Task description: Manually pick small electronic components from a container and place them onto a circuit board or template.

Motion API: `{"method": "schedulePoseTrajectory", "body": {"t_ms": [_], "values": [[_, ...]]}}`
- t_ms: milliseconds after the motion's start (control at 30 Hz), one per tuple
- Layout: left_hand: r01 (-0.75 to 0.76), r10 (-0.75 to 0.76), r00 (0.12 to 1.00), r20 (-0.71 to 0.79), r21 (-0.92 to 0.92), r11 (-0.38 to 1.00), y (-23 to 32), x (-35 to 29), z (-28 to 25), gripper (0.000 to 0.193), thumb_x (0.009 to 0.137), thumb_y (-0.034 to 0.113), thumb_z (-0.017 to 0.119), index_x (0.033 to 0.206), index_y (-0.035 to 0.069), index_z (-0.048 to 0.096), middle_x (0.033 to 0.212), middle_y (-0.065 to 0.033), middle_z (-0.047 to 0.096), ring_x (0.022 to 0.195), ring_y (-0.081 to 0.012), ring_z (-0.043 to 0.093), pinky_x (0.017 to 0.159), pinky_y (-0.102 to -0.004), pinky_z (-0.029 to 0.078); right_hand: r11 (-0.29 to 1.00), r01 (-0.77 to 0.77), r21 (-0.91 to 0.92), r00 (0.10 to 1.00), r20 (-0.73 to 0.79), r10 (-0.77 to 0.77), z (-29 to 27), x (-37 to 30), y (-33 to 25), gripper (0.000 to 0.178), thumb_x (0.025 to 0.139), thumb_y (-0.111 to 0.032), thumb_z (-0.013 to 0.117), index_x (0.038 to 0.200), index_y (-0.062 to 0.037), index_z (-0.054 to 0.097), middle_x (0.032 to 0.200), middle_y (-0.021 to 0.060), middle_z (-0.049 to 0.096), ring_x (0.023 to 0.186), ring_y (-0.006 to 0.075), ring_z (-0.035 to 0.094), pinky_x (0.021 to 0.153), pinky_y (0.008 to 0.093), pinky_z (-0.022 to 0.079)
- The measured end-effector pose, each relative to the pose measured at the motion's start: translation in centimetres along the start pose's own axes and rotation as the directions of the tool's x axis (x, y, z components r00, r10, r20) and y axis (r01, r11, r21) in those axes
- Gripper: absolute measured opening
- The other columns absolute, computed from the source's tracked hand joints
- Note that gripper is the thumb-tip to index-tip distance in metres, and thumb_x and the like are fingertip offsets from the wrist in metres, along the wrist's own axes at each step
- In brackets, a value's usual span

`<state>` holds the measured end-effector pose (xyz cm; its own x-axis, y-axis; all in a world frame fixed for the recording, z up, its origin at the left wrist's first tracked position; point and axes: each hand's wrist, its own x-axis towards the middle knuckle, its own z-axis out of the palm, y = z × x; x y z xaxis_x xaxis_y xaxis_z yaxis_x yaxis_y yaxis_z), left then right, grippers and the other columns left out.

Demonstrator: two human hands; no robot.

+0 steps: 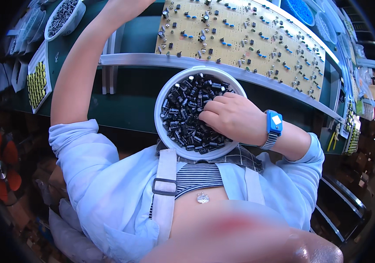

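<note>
Down inside the white tub [158,116], with bent fingers among its black cylindrical components [183,116]: the right hand [233,116], with fingertips hidden; cannot tell whether grasping any. Just right of the tub, a blue wrist strap [275,122] on that arm. Well beyond the tub, to its left, near the tan circuit boards [235,52]: the left hand [135,4], cut off by the upper edge; cannot tell whether released or clenched. Just beyond the tub, a metal rail [143,59] along the boards. Far to the tub's left, a white bowl [76,27] of metal parts [62,16].
</note>
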<state>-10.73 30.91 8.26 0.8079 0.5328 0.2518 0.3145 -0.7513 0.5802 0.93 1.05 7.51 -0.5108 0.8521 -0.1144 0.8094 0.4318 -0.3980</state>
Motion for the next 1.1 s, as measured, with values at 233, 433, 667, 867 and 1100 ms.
{"method": "schedulePoseTrajectory", "body": {"t_ms": [233, 433, 667, 867, 1100], "values": [[-0.054, 0.055, 0.998, -0.007, 0.113, 0.992, 0.3, 0.2, 0.0, 0.021, 0.087, 0.022, 0.068, 0.09, 0.002, 0.073, 0.086, -0.0191, 0.069, 0.083, -0.0351, 0.066, 0.075, -0.0412, 0.05, 0.993, 0.024, 0.115, 0.996, -0.088, -0.014, 0.0, -0.2, 0.5, 0.024, 0.082, -0.012, 0.068, 0.105, -0.009, 0.064, 0.098, 0.0058, 0.064, 0.087, 0.0242, 0.064, 0.08, 0.0367, 0.05], [-0.102, 0.103, 0.995, 0.011, 0.276, 0.956, 1.1, 0.2, 0.3, 0.022, 0.086, 0.024, 0.068, 0.085, 0.002, 0.072, 0.084, -0.0177, 0.068, 0.083, -0.0349, 0.065, 0.074, -0.0424, 0.05, 0.975, 0.047, 0.218, 0.961, -0.277, 0.016, -0.8, -0.1, 0.7, 0.024, 0.084, -0.007, 0.069, 0.108, -0.0093, 0.065, 0.097, 0.0081, 0.066, 0.084, 0.0261, 0.066, 0.073, 0.0363, 0.052], [-0.52, 0.465, 0.837, -0.289, -0.155, 0.84, 1.3, -0.7, 1.5, 0.022, 0.086, 0.022, 0.069, 0.086, 0.0, 0.071, 0.081, -0.0158, 0.068, 0.081, -0.0339, 0.065, 0.073, -0.0399, 0.051, 0.957, -0.008, 0.291, 0.817, -0.55, 0.174, -4.1, 1.2, 3.9, 0.036, 0.083, 0.0, 0.07, 0.117, -0.0088, 0.067, 0.103, 0.0078, 0.069, 0.088, 0.0214, 0.067, 0.07, 0.0325, 0.055], [-0.494, 0.519, 0.771, 0.369, -0.168, 0.853, 10.0, -9.2, 3.2, 0.017, 0.085, 0.019, 0.07, 0.093, 0.004, 0.069, 0.092, -0.0089, 0.063, 0.088, -0.0275, 0.064, 0.076, -0.0379, 0.052, 0.898, -0.147, 0.416, 0.599, -0.684, 0.415, -8.9, 6.7, 14.3, 0.016, 0.086, -0.012, 0.068, 0.096, -0.0001, 0.07, 0.09, 0.0168, 0.072, 0.08, 0.0275, 0.07, 0.073, 0.0342, 0.054], [-0.689, 0.678, 0.554, 0.482, -0.192, 0.699, 10.5, -13.9, 5.7, 0.011, 0.082, 0.013, 0.063, 0.089, 0.005, 0.066, 0.092, -0.0064, 0.062, 0.089, -0.022, 0.061, 0.08, -0.0326, 0.048, 0.861, -0.453, 0.231, 0.683, -0.531, 0.502, -10.4, 9.3, 18.6, 0.022, 0.086, -0.018, 0.069, 0.098, 0.0004, 0.071, 0.088, 0.0173, 0.072, 0.079, 0.0277, 0.07, 0.072, 0.0351, 0.053]]}}
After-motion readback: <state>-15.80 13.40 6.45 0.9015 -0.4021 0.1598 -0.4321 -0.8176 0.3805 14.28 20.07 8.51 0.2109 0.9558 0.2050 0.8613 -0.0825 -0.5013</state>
